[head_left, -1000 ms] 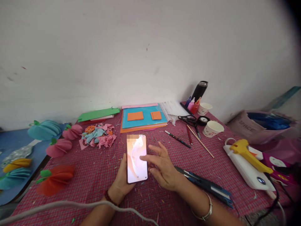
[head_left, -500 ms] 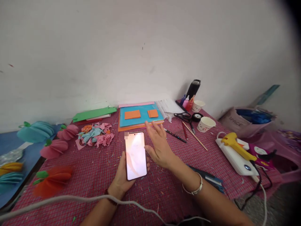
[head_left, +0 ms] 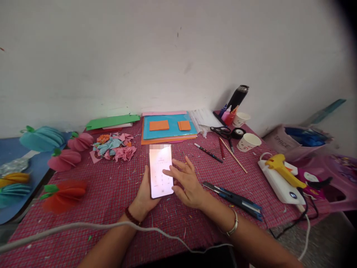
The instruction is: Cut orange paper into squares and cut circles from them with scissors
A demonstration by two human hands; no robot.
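Observation:
A lit smartphone [head_left: 161, 175] rests upright in my left hand [head_left: 143, 195], whose fingers wrap behind it and hold its edges. Its screen shows what looks like a number keypad. My right hand [head_left: 188, 184] hovers over the phone's right side with fingers spread, one fingertip at or just above the screen; I cannot tell whether it touches. Nothing is held in that hand. Beside my right forearm lies a dark blue long-arm stapler [head_left: 235, 201]. Beyond the phone are orange paper pieces [head_left: 159, 125] on blue sheets [head_left: 173, 134].
Paper pumpkins [head_left: 65, 195] and crumpled paper scraps [head_left: 115, 147] lie left. Rightward are scissors [head_left: 220, 131], a marker [head_left: 209, 153], paper cups [head_left: 249, 142], a black flask [head_left: 238, 96], and a yellow glue gun [head_left: 284, 171] on a white box [head_left: 275, 186]. A white cable [head_left: 83, 226] crosses in front.
My right hand has come down and left, its fingers now over the phone screen. The screen has switched from a plain picture to a keypad. More of the stapler shows.

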